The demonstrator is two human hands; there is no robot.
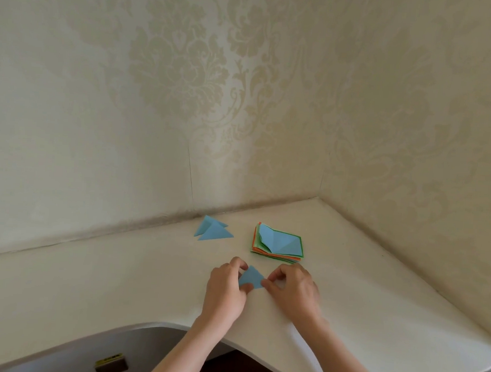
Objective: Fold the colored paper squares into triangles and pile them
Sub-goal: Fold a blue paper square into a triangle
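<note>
A blue triangle [250,277] lies on the bench [117,281], just on the person's side of the stack [278,243] of unfolded squares. The left hand [226,288] pinches its near left corner, fingers curled; the right hand [292,289] pinches its right corner. The step in hand looks like finishing this fold, probably sharpening the crease. Next, I judge, the piece should go to the pile [213,229] of two blue triangles, left of the stack near the wall, laid squarely on top. Both hands cover the triangle's lower edge, so whether the corners meet cannot be told. How many sheets remain in the stack is hard to make out.
</note>
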